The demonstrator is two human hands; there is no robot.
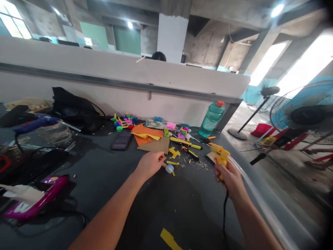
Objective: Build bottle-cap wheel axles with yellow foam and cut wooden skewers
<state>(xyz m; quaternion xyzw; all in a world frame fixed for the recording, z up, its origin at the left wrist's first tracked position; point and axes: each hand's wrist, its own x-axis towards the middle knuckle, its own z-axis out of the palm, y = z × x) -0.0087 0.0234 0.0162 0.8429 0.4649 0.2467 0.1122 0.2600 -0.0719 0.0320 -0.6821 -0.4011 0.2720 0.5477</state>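
Observation:
My right hand (pixel 229 177) is wrapped round the handle of a yellow glue gun (pixel 222 156), which points up and to the left, with a black cord hanging below. Near the middle of the dark table, my left hand (pixel 152 165) is closed in a pinch; what it holds is too small and hidden to name. Just right of its fingers lies a small light-blue and white piece (pixel 169 168). Beyond are yellow cut pieces (pixel 174 152), a yellow and black cutter (pixel 190 152), and orange sheets (pixel 148 133) on brown cardboard (pixel 156 145).
A green bottle (pixel 211 119) stands at the back right. Colourful craft pieces (pixel 125 121) lie along the white partition (pixel 117 69). At left are a blue glue gun (pixel 39 123), a black bag (pixel 75 109) and a magenta object (pixel 49 194). A fan (pixel 304 114) stands beyond the table.

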